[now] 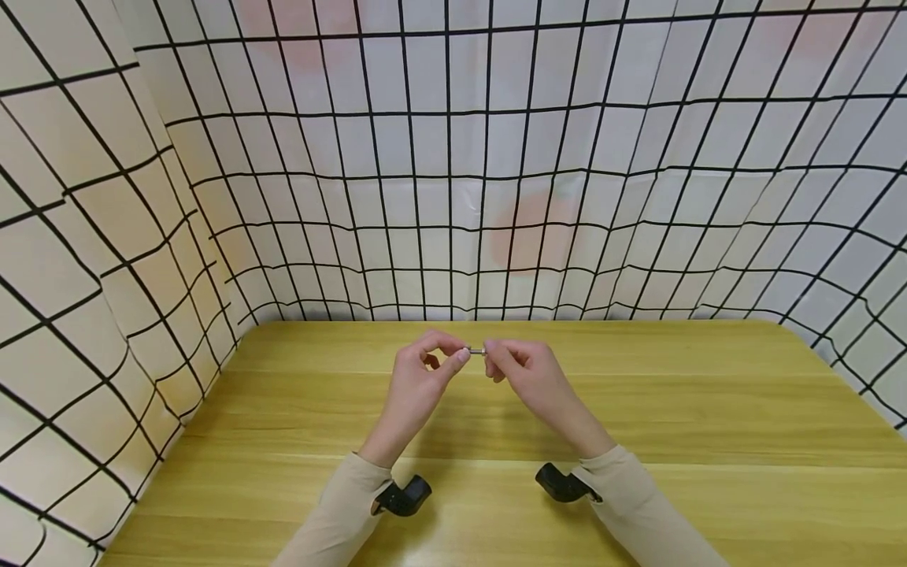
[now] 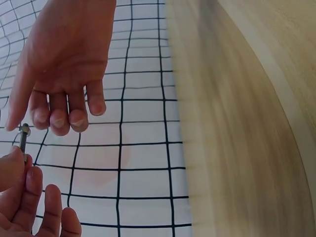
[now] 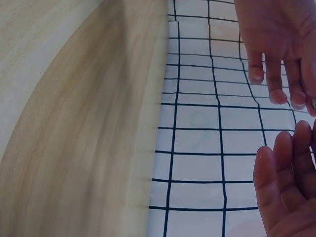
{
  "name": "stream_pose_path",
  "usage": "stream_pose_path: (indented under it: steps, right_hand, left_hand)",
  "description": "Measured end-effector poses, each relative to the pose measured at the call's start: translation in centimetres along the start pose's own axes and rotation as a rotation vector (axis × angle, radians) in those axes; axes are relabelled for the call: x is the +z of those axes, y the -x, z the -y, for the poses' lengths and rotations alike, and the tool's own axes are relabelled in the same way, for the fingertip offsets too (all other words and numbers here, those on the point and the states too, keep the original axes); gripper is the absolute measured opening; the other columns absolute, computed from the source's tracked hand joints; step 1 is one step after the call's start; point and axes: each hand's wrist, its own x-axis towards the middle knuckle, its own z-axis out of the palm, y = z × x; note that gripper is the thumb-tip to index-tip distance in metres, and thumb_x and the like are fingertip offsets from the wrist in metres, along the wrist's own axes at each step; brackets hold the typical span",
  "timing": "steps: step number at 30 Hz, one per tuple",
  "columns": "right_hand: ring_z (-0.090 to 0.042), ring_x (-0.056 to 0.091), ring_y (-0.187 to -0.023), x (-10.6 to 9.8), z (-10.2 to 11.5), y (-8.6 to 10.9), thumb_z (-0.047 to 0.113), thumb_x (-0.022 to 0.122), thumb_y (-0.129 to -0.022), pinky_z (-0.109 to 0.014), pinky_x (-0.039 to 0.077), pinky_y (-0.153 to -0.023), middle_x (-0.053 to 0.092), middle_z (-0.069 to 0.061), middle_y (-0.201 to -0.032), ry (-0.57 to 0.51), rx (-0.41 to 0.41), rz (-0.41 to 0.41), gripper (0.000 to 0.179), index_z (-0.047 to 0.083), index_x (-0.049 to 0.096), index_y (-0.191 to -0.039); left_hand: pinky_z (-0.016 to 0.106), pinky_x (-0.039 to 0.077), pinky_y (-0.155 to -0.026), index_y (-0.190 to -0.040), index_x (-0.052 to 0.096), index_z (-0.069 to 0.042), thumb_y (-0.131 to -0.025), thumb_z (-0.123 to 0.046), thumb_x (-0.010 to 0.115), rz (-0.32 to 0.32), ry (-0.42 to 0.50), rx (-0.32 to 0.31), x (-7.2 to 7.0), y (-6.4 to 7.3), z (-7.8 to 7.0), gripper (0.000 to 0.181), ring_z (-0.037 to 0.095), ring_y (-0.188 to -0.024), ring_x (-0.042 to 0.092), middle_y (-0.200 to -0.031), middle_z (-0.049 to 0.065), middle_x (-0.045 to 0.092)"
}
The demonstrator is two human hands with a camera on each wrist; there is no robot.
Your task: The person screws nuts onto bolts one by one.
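A small silver bolt is held level between both hands in the head view, well above the table's surface in appearance. My left hand pinches one end between thumb and forefinger. At the other end, the thumb and forefinger of my right hand grip a small nut on the shank. The left wrist view shows the bolt most plainly, dark-shanked with shiny ends. Each hand's other fingers are loosely bent beside it. Most of the bolt lies outside the right wrist view.
Below the hands spreads a wooden table with a yellowish grain. White sheeting with a black grid stands behind and along both sides. Black wrist cameras stick out from the beige sleeves.
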Motion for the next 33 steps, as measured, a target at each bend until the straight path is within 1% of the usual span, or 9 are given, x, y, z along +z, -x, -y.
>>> stream_pose_path:
  steps: [2, 5, 7, 9, 13, 16, 21, 28, 33]
  right_hand:
    - [-0.027, 0.058, -0.075, -0.1, 0.0, 0.0, 0.028, 0.055, -0.103, -0.036, 0.051, -0.069, 0.062, -0.006, -0.079, -0.014, 0.004, 0.004, 0.027, 0.01, 0.065, -0.086]
    - [-0.026, 0.061, -0.083, -0.1, 0.1, 0.0, 0.024, 0.062, -0.099, -0.04, 0.053, -0.071, 0.064, -0.002, -0.093, -0.013, -0.015, 0.006, 0.014, 0.012, 0.065, -0.105]
    - [-0.023, 0.063, -0.089, -0.2, 0.2, 0.0, 0.022, 0.068, -0.095, -0.04, 0.053, -0.073, 0.064, 0.0, -0.104, 0.007, -0.037, 0.0, 0.02, 0.016, 0.064, -0.114]
    - [-0.018, 0.063, -0.092, -0.2, 0.3, 0.0, 0.02, 0.071, -0.093, -0.038, 0.052, -0.074, 0.063, 0.002, -0.11, 0.034, -0.066, -0.006, 0.025, 0.02, 0.064, -0.116]
    - [-0.016, 0.064, -0.092, -0.3, 0.3, 0.0, 0.015, 0.072, -0.092, -0.035, 0.052, -0.073, 0.062, 0.003, -0.112, 0.05, -0.113, -0.011, 0.023, 0.021, 0.065, -0.113]
    - [-0.017, 0.064, -0.09, -0.3, 0.2, -0.1, 0.013, 0.071, -0.092, -0.034, 0.052, -0.071, 0.061, 0.004, -0.11, 0.057, -0.126, -0.019, 0.02, 0.02, 0.066, -0.109]
    - [-0.02, 0.062, -0.089, -0.1, 0.6, 0.0, 0.009, 0.071, -0.091, -0.034, 0.051, -0.071, 0.062, 0.004, -0.108, 0.076, -0.098, -0.032, 0.017, 0.015, 0.068, -0.107]
    - [-0.024, 0.057, -0.083, -0.2, 3.4, 0.4, 0.003, 0.065, -0.094, -0.032, 0.05, -0.068, 0.061, -0.005, -0.098, 0.024, -0.079, -0.013, 0.005, 0.004, 0.067, -0.099]
    - [-0.024, 0.054, -0.078, -0.2, 3.4, 0.4, 0.004, 0.062, -0.096, -0.033, 0.051, -0.065, 0.06, -0.006, -0.093, -0.014, -0.082, -0.008, 0.007, 0.006, 0.067, -0.092]
  left_hand:
    - [0.036, 0.038, -0.074, -0.091, 0.07, 0.005, -0.091, -0.001, 0.068, -0.001, -0.002, -0.007, -0.1, 0.0, -0.2, 0.006, 0.025, -0.087, 0.056, -0.089, 0.013, 0.065]
    - [0.036, 0.038, -0.074, -0.091, 0.07, 0.005, -0.091, 0.0, 0.068, -0.006, -0.001, -0.01, -0.2, -0.2, 0.0, 0.006, 0.028, -0.088, 0.056, -0.09, 0.014, 0.066]
    - [0.036, 0.038, -0.073, -0.091, 0.071, 0.005, -0.091, -0.001, 0.068, -0.009, -0.002, -0.011, -0.2, -0.3, 0.6, 0.006, 0.028, -0.088, 0.057, -0.091, 0.014, 0.066]
    - [0.036, 0.038, -0.073, -0.091, 0.071, 0.002, -0.091, -0.003, 0.069, -0.014, -0.004, -0.011, -0.1, -0.6, 1.6, 0.006, 0.026, -0.088, 0.056, -0.091, 0.013, 0.067]
    - [0.037, 0.038, -0.073, -0.092, 0.073, -0.003, -0.091, -0.007, 0.071, -0.017, -0.002, -0.01, 0.0, -0.9, 3.6, 0.005, 0.023, -0.089, 0.056, -0.093, 0.008, 0.067]
    - [0.038, 0.038, -0.074, -0.092, 0.074, -0.007, -0.091, -0.012, 0.071, -0.016, 0.001, -0.002, 0.0, -1.0, 4.1, 0.005, 0.02, -0.089, 0.056, -0.092, 0.003, 0.067]
    - [0.036, 0.039, -0.074, -0.091, 0.074, -0.011, -0.092, -0.016, 0.072, -0.013, -0.001, 0.015, -0.1, -0.9, 4.3, 0.006, 0.016, -0.088, 0.056, -0.091, -0.001, 0.067]
    - [0.037, 0.04, -0.073, -0.091, 0.074, -0.011, -0.091, -0.015, 0.072, -0.005, -0.005, 0.024, 0.0, -0.9, 4.1, 0.004, 0.016, -0.087, 0.056, -0.089, -0.003, 0.065]
    - [0.038, 0.04, -0.074, -0.091, 0.074, -0.01, -0.091, -0.015, 0.072, 0.005, 0.006, 0.032, 0.1, -0.8, 3.9, 0.005, 0.016, -0.088, 0.056, -0.089, -0.001, 0.065]
